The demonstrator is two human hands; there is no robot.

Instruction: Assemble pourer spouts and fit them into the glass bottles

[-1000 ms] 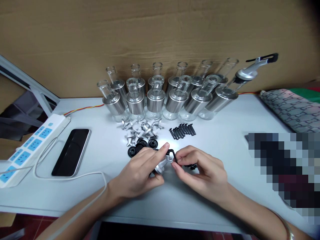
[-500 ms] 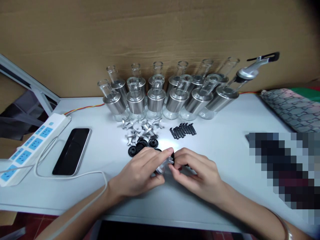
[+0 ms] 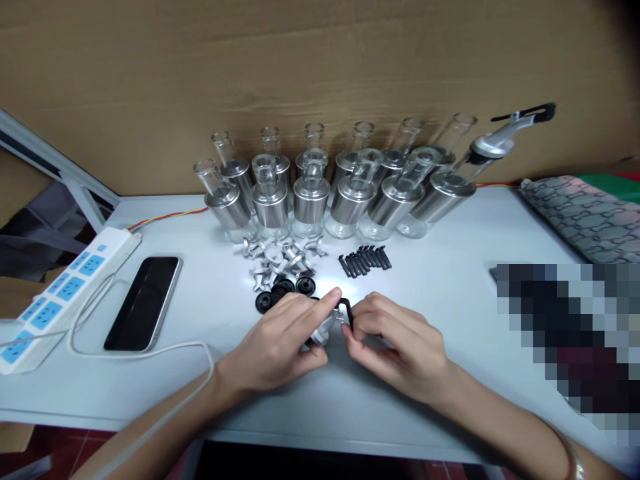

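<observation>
My left hand [image 3: 280,340] is closed round a small silver metal spout [image 3: 321,331] near the table's front middle. My right hand [image 3: 395,340] pinches a small black piece [image 3: 347,311] against the spout's tip. Just beyond the hands lie a heap of silver spouts [image 3: 280,260], several black rubber rings [image 3: 285,290] and a row of black pins [image 3: 365,260]. Behind them stand two rows of glass bottles with silver sleeves [image 3: 310,193]. The bottle at the far right carries a fitted spout [image 3: 505,137].
A black phone [image 3: 143,303] lies at the left beside a white and blue power strip [image 3: 65,293] with a white cable [image 3: 150,353]. A patterned pouch [image 3: 585,217] sits at the right. Brown cardboard [image 3: 320,67] backs the white table [image 3: 450,293].
My right hand's fingers closed in on the spout's tip and then drew back slightly, with the black piece showing again at the tip. My left hand stayed where it was.
</observation>
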